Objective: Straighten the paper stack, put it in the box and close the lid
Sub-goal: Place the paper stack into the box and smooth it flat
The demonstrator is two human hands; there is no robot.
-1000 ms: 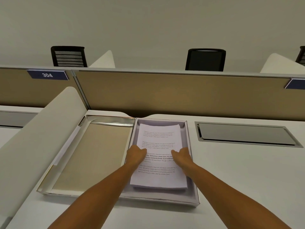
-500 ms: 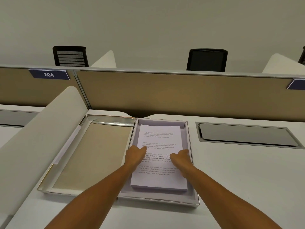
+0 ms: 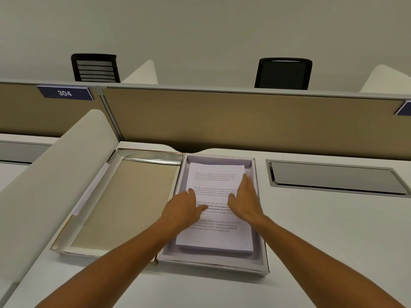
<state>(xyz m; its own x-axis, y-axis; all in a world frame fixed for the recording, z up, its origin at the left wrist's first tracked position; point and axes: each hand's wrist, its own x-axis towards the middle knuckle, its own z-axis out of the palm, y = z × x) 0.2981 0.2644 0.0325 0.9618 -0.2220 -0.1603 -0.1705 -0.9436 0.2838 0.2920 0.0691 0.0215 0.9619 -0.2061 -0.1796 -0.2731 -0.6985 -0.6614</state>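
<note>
An open-plan office is shown, with a pale wall, two black chairs [image 3: 95,67] behind a tan partition [image 3: 244,121] and a blue plate marked 304 [image 3: 65,93]. The white bench [image 3: 333,241] fills the foreground, a recessed cable hatch [image 3: 335,177] being set into it at the right. A curved white divider [image 3: 51,174] is seen rising along the left. Beside it the lid [image 3: 124,203] of the box is laid open and flat, its beige inner face up, apparently joined to the left wall of the box [image 3: 213,264]. The shallow box is placed just right of the lid, near the bench's middle. The paper stack [image 3: 213,238], printed side up, is already lying inside the box, squared reasonably well, with a narrow margin of box floor visible around it. The left hand [image 3: 184,210] is rested on the stack's left-centre, its fingers loosely curled and gripping nothing. The right hand [image 3: 246,201] is laid along the stack's right edge, fingers extended and open, holding nothing. Straightening and boxing are judged essentially complete, with only a final tidying in hand; the lid is not yet closed.
</note>
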